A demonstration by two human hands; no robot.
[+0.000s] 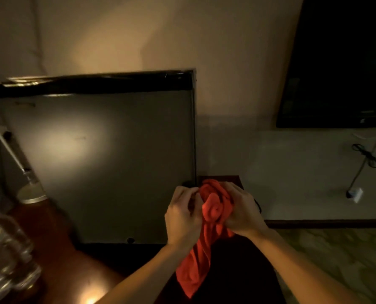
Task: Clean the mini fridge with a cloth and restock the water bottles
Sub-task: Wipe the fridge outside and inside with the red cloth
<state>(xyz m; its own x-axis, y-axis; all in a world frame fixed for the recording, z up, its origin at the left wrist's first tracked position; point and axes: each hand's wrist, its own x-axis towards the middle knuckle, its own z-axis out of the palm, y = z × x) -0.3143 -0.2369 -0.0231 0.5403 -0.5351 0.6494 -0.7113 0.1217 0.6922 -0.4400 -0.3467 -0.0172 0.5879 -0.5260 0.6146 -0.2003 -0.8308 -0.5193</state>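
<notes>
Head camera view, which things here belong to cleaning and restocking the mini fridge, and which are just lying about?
Part of the job:
- red cloth, gripped by left hand and right hand
- mini fridge
- water bottles

Lying about:
- lamp
- television
- cable
- wall plug

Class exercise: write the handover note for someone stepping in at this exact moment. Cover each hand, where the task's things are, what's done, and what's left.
Left hand and right hand: both grip the bunched red cloth in front of the mini fridge's right edge; its tail hangs down.
Fridge door looks closed; the inside is not visible.
Water bottles stand on the wooden surface at far left, not yet restocked.
Done: cloth in hand.
Left: wipe the fridge, then load the bottles.
</notes>
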